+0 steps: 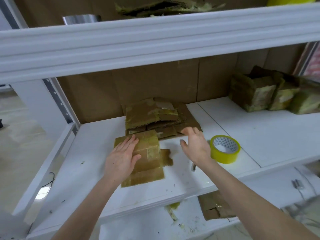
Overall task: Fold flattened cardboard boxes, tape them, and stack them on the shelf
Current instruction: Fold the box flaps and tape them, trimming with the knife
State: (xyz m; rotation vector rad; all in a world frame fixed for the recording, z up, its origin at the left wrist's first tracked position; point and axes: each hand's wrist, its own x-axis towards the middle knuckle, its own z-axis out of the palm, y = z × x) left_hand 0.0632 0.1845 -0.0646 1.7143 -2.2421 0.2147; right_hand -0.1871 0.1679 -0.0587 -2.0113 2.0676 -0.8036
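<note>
On the middle board of a white metal shelf, a flattened brown cardboard box glossy with yellowish tape lay flat near the front edge. The left hand rested palm-down on its left half, fingers straight and spread, pressing the cardboard and grasping nothing. One small flap of the box stuck out to the right, lying on the shelf board.

The right hand was held just right of that box, apart from it, its fingers relaxed and slightly bent, holding nothing. Whether it touched the shelf could not be told.

Just beside the right hand, further right, a roll of yellow transparent packing tape lay flat on the shelf. Behind both hands, against the brown cardboard backing, sat a loose pile of worn flattened cardboard boxes, its front edge close to the right hand's fingertips. At the far right of the same board stood several folded, tape-covered cardboard boxes, packed side by side.

On the lower shelf board, a torn piece of brown cardboard showed beneath the front edge.
</note>
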